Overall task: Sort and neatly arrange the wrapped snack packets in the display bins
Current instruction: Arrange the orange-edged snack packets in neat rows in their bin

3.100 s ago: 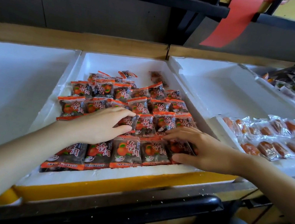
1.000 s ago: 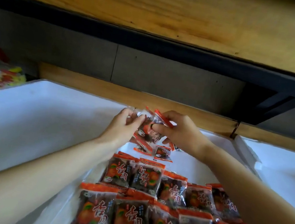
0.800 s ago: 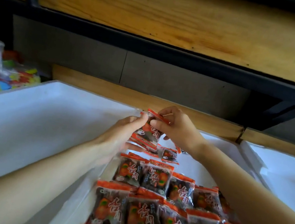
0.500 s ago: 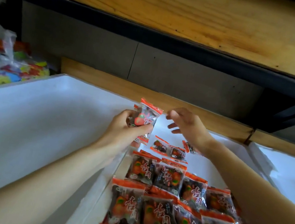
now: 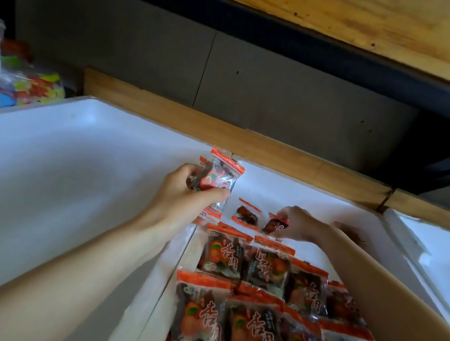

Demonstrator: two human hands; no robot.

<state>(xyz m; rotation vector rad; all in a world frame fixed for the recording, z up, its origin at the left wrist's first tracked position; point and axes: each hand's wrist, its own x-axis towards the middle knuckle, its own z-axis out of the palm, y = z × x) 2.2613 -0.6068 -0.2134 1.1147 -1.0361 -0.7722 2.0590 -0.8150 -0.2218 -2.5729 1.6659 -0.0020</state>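
Observation:
Rows of red-and-black snack packets (image 5: 258,304) lie overlapped in the middle white foam bin (image 5: 330,209). My left hand (image 5: 183,199) grips a small stack of these packets (image 5: 218,178) upright above the bin's far left corner. My right hand (image 5: 299,224) reaches into the far end of the bin and pinches a loose packet (image 5: 275,225) lying there. Beside it lies another loose packet (image 5: 246,215). My right forearm hides the packets at the right side.
To the left lies a wide white foam bin (image 5: 54,171) with nothing in it. Another white bin (image 5: 447,255) lies at the right. A bag of colourful sweets (image 5: 0,82) sits at the far left. A wooden ledge (image 5: 252,145) and a dark shelf frame run behind.
My right hand has let go of the stack and dropped down to the loose packet on the bin floor. My left hand still holds the stack, now slightly lower.

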